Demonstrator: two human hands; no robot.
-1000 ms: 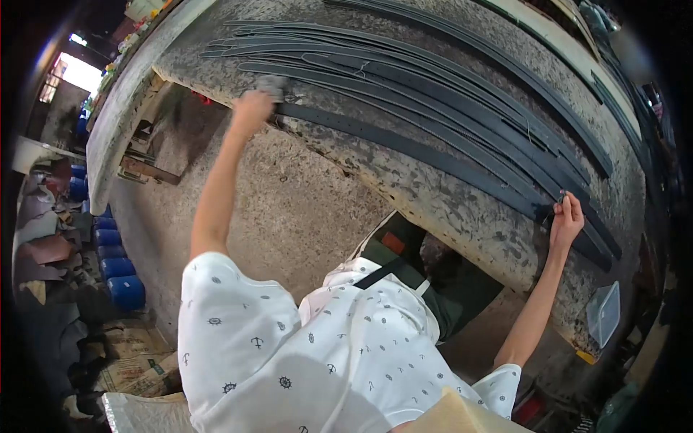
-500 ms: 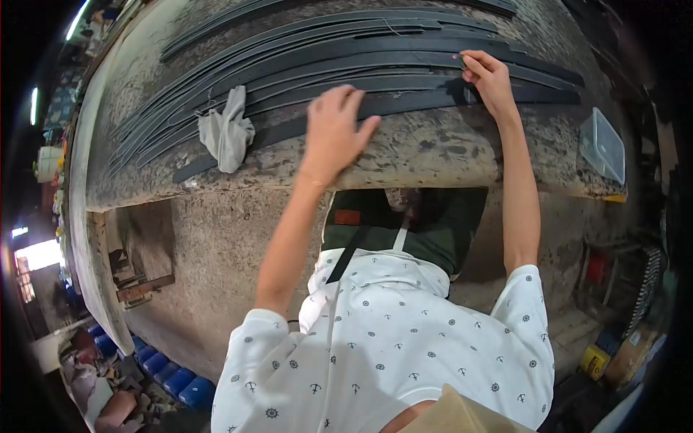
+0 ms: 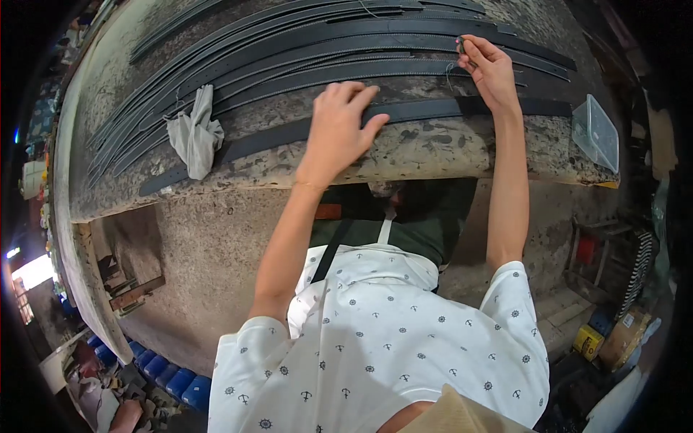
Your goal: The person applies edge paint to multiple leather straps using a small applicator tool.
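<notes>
A long black strap (image 3: 426, 110), like a belt strap, lies along the near edge of the workbench. My left hand (image 3: 339, 130) rests over its middle, fingers spread, with nothing visible in the grip. Above the strap's right part, my right hand (image 3: 492, 72) is closed in a pinch on a small dark object (image 3: 460, 45) with a pink spot, too small to name. A loose thread (image 3: 450, 72) curls just left of that hand. Farther back lie several more dark straps (image 3: 310, 45) with stitched edges, side by side. A crumpled grey-white cloth (image 3: 195, 137) sits across the front strap's left part.
A clear plastic box (image 3: 596, 133) stands at the right end of the stained workbench (image 3: 447, 148). Several blue containers (image 3: 195, 392) are on the floor at lower left. A yellow box (image 3: 588, 342) and a cardboard box (image 3: 625, 338) sit at lower right.
The front strap now lies apart from the row behind it, nearer the bench edge. My right hand has lifted slightly, still pinching the small object. The view has shifted a little.
</notes>
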